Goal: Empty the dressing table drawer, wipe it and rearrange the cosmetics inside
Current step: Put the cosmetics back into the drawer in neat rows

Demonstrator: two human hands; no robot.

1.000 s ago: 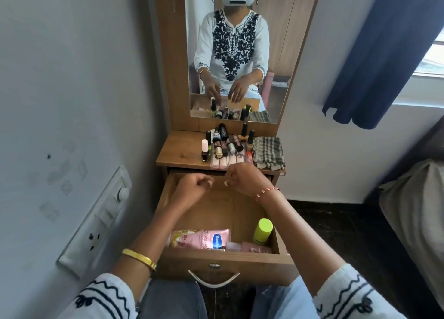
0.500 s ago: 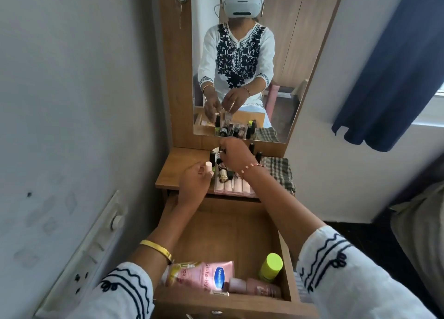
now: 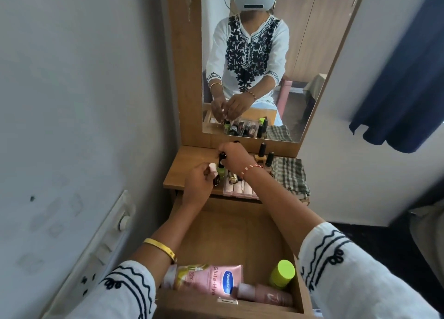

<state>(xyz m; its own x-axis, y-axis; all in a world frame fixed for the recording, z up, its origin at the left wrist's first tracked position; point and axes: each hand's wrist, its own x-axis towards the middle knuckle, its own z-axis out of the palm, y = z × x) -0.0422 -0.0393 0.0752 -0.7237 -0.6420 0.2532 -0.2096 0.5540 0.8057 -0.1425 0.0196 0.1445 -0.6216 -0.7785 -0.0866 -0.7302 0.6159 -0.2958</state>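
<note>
The wooden drawer (image 3: 230, 232) is pulled open below the dressing table top (image 3: 189, 161). At its front lie a pink lotion tube (image 3: 211, 280), a small pink bottle (image 3: 262, 293) and a bottle with a lime-green cap (image 3: 282, 273). On the top, my left hand (image 3: 199, 182) grips a small bottle with a pale pink cap (image 3: 213, 168). My right hand (image 3: 234, 156) pinches the black cap of a green bottle (image 3: 221, 167) beside it. Several more small cosmetics (image 3: 240, 184) lie in a clear tray under my right wrist.
A folded checked cloth (image 3: 290, 176) lies at the right end of the top, with two nail polish bottles (image 3: 262, 153) standing next to it. A mirror (image 3: 259, 62) rises behind. A wall with a switch plate (image 3: 105, 244) is close on the left, a blue curtain (image 3: 403, 83) on the right.
Both hands rose from the drawer to the table top. The left closed on the pink-capped bottle; the right has drawn back slightly onto the black-capped green bottle. The camera leaned closer.
</note>
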